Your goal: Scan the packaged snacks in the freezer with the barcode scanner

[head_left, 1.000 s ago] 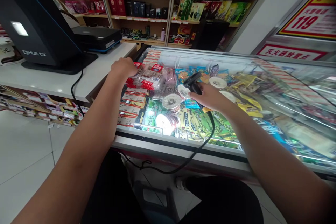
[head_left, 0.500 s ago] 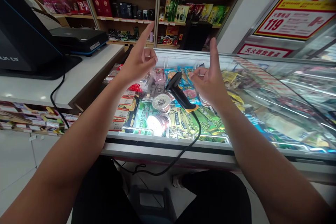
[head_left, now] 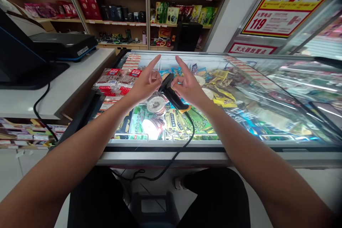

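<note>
Both of my hands hover over the chest freezer [head_left: 165,146], with index fingers stretched forward and the other fingers curled in against the thumbs. Neither my left hand [head_left: 145,82] nor my right hand [head_left: 188,87] shows anything in its grasp. Between them sits a black and orange handheld barcode scanner [head_left: 172,96], its handle slanting toward me. My right hand overlaps part of its near side in the view; whether it touches I cannot tell. A black cable [head_left: 184,146] runs from the scanner over the freezer's front edge. Round cups [head_left: 156,105] and colourful packets [head_left: 176,121] lie around and below.
Red and clear packages [head_left: 109,78] lie at the freezer's left. A white counter [head_left: 88,74] there carries a dark screen stand [head_left: 18,53] and a flat black device [head_left: 64,42]. Stocked shelves [head_left: 112,23] stand behind. Below, a grey stool [head_left: 157,213] is between my legs.
My hands have come closer together and lower, toward the scanner, index fingers still extended. The camera view has shifted slightly to the right. The scanner appears to lie in the same place.
</note>
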The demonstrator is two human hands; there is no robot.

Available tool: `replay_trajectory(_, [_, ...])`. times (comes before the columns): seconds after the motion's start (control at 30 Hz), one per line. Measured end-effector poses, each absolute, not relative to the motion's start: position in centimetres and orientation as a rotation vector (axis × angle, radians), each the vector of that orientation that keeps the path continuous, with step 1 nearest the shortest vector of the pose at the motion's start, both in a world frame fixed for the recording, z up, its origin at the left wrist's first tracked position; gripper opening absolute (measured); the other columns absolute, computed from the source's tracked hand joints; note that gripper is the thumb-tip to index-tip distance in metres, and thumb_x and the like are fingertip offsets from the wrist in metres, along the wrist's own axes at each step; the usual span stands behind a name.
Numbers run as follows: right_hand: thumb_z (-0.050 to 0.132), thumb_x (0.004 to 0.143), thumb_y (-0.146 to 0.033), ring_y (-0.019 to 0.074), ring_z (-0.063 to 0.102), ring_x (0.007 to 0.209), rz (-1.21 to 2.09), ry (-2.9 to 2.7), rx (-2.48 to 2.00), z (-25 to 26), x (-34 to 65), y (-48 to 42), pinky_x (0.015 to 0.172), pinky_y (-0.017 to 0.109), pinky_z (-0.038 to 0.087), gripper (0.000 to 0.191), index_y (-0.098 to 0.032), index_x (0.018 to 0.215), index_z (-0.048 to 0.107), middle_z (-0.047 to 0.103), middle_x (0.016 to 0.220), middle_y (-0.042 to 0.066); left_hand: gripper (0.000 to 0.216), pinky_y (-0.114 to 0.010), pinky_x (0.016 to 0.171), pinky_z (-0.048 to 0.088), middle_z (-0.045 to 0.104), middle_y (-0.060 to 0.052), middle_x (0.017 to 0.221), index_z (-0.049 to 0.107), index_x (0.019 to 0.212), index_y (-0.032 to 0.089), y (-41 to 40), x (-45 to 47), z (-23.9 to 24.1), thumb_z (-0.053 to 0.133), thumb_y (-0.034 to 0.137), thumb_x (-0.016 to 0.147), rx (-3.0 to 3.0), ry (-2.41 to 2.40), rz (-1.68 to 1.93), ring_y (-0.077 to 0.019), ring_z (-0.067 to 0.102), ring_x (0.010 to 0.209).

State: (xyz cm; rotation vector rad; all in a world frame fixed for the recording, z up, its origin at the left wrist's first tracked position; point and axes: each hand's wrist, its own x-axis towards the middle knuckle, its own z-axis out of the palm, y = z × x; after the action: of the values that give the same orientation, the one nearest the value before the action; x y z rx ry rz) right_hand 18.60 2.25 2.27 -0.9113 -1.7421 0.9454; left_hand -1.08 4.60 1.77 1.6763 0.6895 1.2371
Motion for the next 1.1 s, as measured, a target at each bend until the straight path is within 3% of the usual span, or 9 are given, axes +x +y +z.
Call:
replay_trajectory(0.1, [0.071,0.088,-0.033,0.0102,0.039,0.052,1.080,-1.653,-0.880,3.0,18.7,2.2,0.049,0.025,0.034,0.037,-0.025,0.123,0.061,0.044,0.065,-0.006,0.048,-0.023,0.055,0.036,0.049,0.005,0.065,0.060,0.126,0.029,3.7,-1.0,3.0,0.070,0.021,0.080,1.491,0.616,1.203,-0.0099,0.045,0.054])
replay_trajectory(0.17, [0.069,0.091,-0.042,0.0089,0.030,0.049,1.282,-1.567,-0.785,3.8,19.2,2.2,0.047,0.025,0.027,0.021,-0.022,0.093,0.062,0.035,0.060,-0.007,0.018,-0.023,0.051,0.031,0.038,0.006,0.059,0.064,0.098,0.023,3.0,-1.4,4.2,0.067,0.032,0.082,1.332,0.566,1.102,-0.0085,0.037,0.049])
replay_trajectory(0.23, [0.059,0.094,-0.057,0.0087,0.022,0.047,1.524,-1.467,-0.628,4.8,20.0,2.0,0.047,0.026,0.024,0.042,-0.022,0.071,0.051,0.026,0.056,-0.008,0.040,-0.026,0.048,0.030,0.030,0.004,0.055,0.055,0.072,0.021,2.3,-2.0,5.5,0.053,0.057,0.089,1.218,0.578,1.029,-0.0094,0.033,0.047])
replay_trajectory(0.3, [0.043,0.097,-0.071,0.0094,0.018,0.047,1.715,-1.379,-0.474,5.8,20.8,1.7,0.048,0.027,0.025,0.061,-0.023,0.061,0.035,0.019,0.052,-0.007,0.063,-0.029,0.047,0.030,0.026,0.003,0.052,0.046,0.061,0.023,1.9,-2.5,6.3,0.033,0.077,0.089,1.133,0.654,1.038,-0.0108,0.031,0.045])
replay_trajectory(0.43, [0.023,0.089,-0.089,0.0104,0.010,0.046,1.835,-1.283,-0.296,6.4,21.3,1.3,0.047,0.029,0.023,0.073,-0.023,0.059,0.019,0.010,0.048,-0.007,0.077,-0.031,0.045,0.028,0.020,0.003,0.046,0.032,0.052,0.024,1.5,-2.4,6.5,0.012,0.092,0.081,0.956,0.728,1.063,-0.0115,0.024,0.043])
replay_trajectory(0.63, [0.023,0.087,-0.091,0.0128,0.013,0.048,1.807,-1.315,-0.488,4.6,20.2,2.2,0.047,0.029,0.022,0.070,-0.025,0.063,0.028,0.010,0.050,-0.008,0.081,-0.029,0.045,0.023,0.016,0.003,0.042,0.015,0.049,0.020,1.3,-0.9,5.1,0.002,0.097,0.074,0.759,0.443,0.823,-0.0096,0.016,0.042])
replay_trajectory(0.8, [0.025,0.090,-0.088,0.0132,0.016,0.049,1.767,-1.397,-0.595,4.4,20.1,2.2,0.048,0.029,0.021,0.069,-0.025,0.065,0.035,0.010,0.050,-0.008,0.082,-0.028,0.046,0.022,0.017,0.003,0.043,0.013,0.052,0.019,1.2,-0.8,4.9,0.003,0.098,0.073,0.732,0.321,0.761,-0.0084,0.015,0.043])
replay_trajectory(1.1, [0.020,0.085,-0.093,0.0126,0.014,0.047,1.803,-1.394,-0.470,4.1,20.1,2.6,0.045,0.027,0.026,0.072,-0.025,0.063,0.030,0.011,0.049,-0.008,0.082,-0.028,0.046,0.023,0.015,0.003,0.043,0.012,0.052,0.018,1.1,-1.0,5.3,0.003,0.097,0.074,0.745,0.349,0.776,-0.0091,0.017,0.043])
